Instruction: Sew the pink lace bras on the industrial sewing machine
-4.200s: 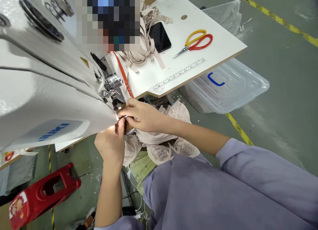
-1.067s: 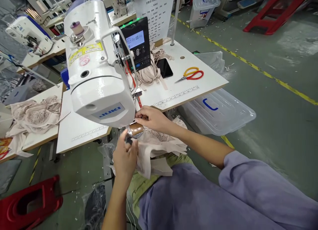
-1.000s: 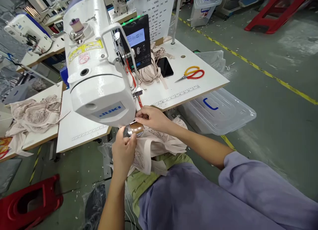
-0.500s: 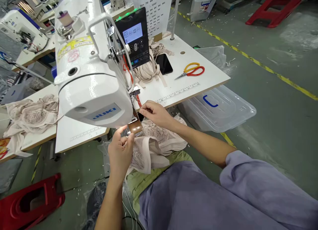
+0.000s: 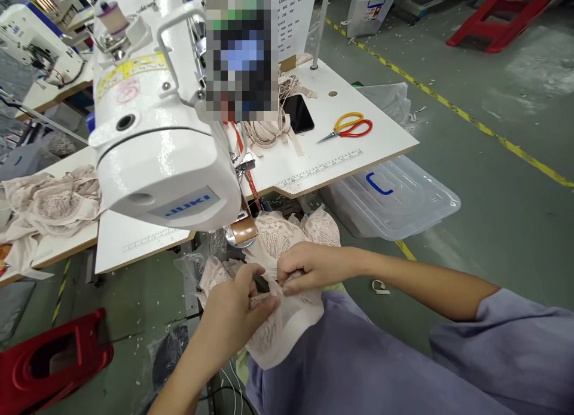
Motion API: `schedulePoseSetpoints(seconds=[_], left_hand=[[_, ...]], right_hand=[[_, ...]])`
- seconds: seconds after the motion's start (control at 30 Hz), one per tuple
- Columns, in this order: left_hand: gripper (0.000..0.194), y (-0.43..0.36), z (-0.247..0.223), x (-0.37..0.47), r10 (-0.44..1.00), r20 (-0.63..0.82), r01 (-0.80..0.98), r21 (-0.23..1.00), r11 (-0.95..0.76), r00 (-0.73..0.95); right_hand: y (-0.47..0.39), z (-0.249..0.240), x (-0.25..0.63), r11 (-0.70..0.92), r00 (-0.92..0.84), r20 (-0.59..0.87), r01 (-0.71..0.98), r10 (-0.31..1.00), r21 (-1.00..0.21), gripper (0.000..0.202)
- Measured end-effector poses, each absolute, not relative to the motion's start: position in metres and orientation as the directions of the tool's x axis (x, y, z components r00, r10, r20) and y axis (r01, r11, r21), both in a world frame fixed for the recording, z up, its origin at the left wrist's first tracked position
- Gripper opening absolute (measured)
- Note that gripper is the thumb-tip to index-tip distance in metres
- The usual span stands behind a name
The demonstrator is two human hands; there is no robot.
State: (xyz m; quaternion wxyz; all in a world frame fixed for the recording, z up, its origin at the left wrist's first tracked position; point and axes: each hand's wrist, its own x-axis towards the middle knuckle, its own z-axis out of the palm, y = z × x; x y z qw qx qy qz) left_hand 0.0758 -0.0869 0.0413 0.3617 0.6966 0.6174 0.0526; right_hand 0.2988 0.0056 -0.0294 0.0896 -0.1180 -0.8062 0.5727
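Observation:
A beige lace bra (image 5: 274,232) lies over my lap, below the head of a white sewing machine (image 5: 161,170). My left hand (image 5: 231,313) pinches its sheer edge between thumb and fingers. Close beside it, my right hand (image 5: 314,268) grips the same fabric with curled fingers. A pale band of the bra hangs below my hands onto the purple clothing. The machine's brown presser area (image 5: 243,229) sits just above the fabric, apart from both hands. My fingers partly hide the spot being held.
On the white table lie scissors (image 5: 347,128) with red and yellow handles, a black phone (image 5: 298,113) and bundled beige straps (image 5: 264,131). A lidded clear bin (image 5: 403,194) stands below right. More beige lace garments (image 5: 54,200) lie at left; a red stool (image 5: 54,367) stands lower left.
Both hands have come down from beside the needle to my lap and now grip the bra. Its fabric has been pulled and turned toward me.

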Motion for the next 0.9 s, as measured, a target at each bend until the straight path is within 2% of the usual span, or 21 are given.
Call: schedulePoseSetpoints(seconds=[0.1, 0.2, 0.27, 0.43, 0.53, 0.67, 0.77, 0.9], left_hand=[[0.023, -0.074, 0.041, 0.073, 0.867, -0.442, 0.812, 0.579, 0.079, 0.231], [0.027, -0.063, 0.041, 0.071, 0.856, -0.478, 0.766, 0.620, 0.169, 0.198], [0.030, -0.058, 0.042, 0.070, 0.845, -0.494, 0.761, 0.624, 0.177, 0.208], [0.035, -0.050, 0.049, 0.068, 0.919, -0.343, 0.833, 0.552, 0.032, 0.192], [0.037, -0.039, 0.052, 0.057, 0.921, -0.369, 0.845, 0.526, 0.097, 0.124], [0.041, -0.020, 0.050, 0.037, 0.919, -0.393, 0.829, 0.524, 0.196, 0.031], [0.047, -0.011, 0.043, 0.028, 0.923, -0.382, 0.826, 0.506, 0.248, -0.043], [0.040, -0.002, 0.035, 0.025, 0.972, -0.235, 0.800, 0.577, 0.165, -0.031]], right_hand=[[-0.002, -0.029, 0.297, 0.440, -0.901, 0.034, 0.178, 0.433, -0.880, 0.027], [-0.008, -0.025, 0.293, 0.569, -0.843, 0.104, 0.261, 0.528, -0.780, 0.028], [-0.008, -0.022, 0.291, 0.586, -0.826, 0.121, 0.279, 0.551, -0.761, 0.026], [0.014, -0.005, 0.282, 0.403, -0.797, 0.044, 0.256, 0.603, -0.878, 0.022], [0.034, 0.004, 0.274, 0.291, -0.787, -0.013, 0.243, 0.617, -0.925, 0.021], [0.056, 0.004, 0.264, 0.362, -0.750, -0.055, 0.381, 0.660, -0.850, 0.029], [0.069, -0.001, 0.259, 0.375, -0.749, -0.085, 0.422, 0.657, -0.825, 0.037], [0.082, -0.005, 0.256, 0.297, -0.741, -0.113, 0.398, 0.662, -0.868, 0.033]])
